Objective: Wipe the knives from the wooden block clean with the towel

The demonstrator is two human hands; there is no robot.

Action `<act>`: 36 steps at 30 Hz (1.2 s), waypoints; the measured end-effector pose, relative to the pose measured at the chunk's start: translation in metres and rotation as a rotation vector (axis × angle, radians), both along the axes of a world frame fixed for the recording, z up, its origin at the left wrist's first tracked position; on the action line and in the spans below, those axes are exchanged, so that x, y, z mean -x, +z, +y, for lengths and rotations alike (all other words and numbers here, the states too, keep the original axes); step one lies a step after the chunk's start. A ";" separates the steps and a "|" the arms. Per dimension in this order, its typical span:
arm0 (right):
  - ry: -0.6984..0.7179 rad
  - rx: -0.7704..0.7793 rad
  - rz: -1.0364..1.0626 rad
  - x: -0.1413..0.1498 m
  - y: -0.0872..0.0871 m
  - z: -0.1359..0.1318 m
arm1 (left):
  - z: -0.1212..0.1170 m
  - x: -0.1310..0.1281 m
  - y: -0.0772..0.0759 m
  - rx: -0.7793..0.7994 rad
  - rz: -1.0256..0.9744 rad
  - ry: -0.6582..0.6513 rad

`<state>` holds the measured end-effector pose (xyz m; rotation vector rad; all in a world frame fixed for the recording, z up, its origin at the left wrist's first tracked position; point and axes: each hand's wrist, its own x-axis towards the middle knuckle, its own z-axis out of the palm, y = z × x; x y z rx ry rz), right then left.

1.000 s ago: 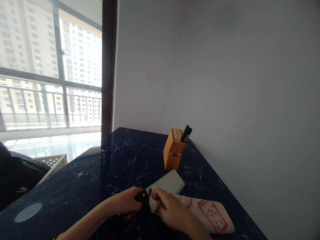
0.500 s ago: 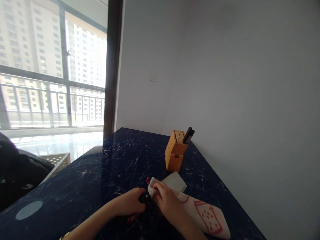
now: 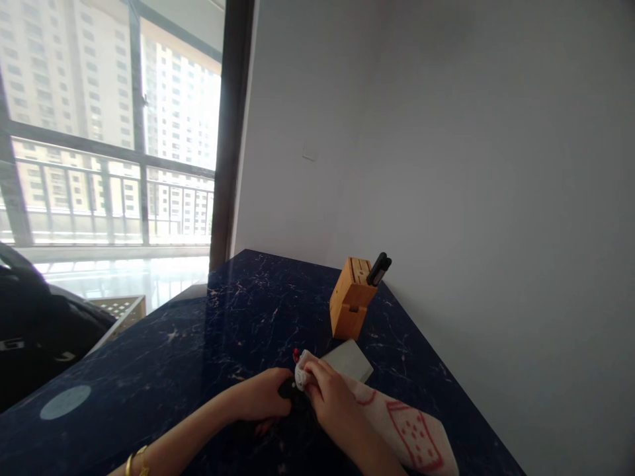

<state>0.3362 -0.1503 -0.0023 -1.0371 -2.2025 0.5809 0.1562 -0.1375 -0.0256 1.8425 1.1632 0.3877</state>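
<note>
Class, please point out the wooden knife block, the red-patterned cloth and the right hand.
Wooden knife block (image 3: 356, 297): head view, front face.
Red-patterned cloth (image 3: 414, 426): head view, its hanging-free, patterned part.
Right hand (image 3: 327, 391): head view, back of hand.

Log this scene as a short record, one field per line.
Left hand: closed on the black handle of a broad-bladed knife
Right hand: pinching a bunched end of a cloth
Cloth pattern: red on white
Knife block: wooden, upright, beyond the blade, with black handles sticking out
Surface: dark blue, veined table
Left wrist: gold-coloured bracelet
</note>
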 end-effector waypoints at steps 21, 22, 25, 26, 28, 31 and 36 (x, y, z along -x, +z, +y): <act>-0.394 -0.012 -0.054 -0.072 -0.021 0.074 | -0.009 -0.002 0.018 -0.148 0.125 -0.019; -0.419 -0.010 -0.060 -0.078 -0.022 0.077 | -0.010 -0.003 0.017 -0.152 0.124 -0.019; -0.467 0.001 -0.089 -0.093 -0.025 0.082 | -0.010 -0.003 0.014 -0.111 0.121 -0.010; -0.471 0.009 -0.104 -0.097 -0.026 0.083 | -0.009 -0.003 0.013 -0.091 0.120 0.001; -0.461 0.033 -0.141 -0.103 -0.026 0.081 | -0.008 -0.003 0.010 -0.040 0.112 0.008; -0.409 0.082 -0.207 -0.111 -0.022 0.073 | -0.005 -0.002 0.008 0.061 0.083 -0.009; -0.318 0.149 -0.280 -0.107 -0.012 0.054 | -0.003 0.001 0.008 0.125 0.071 0.019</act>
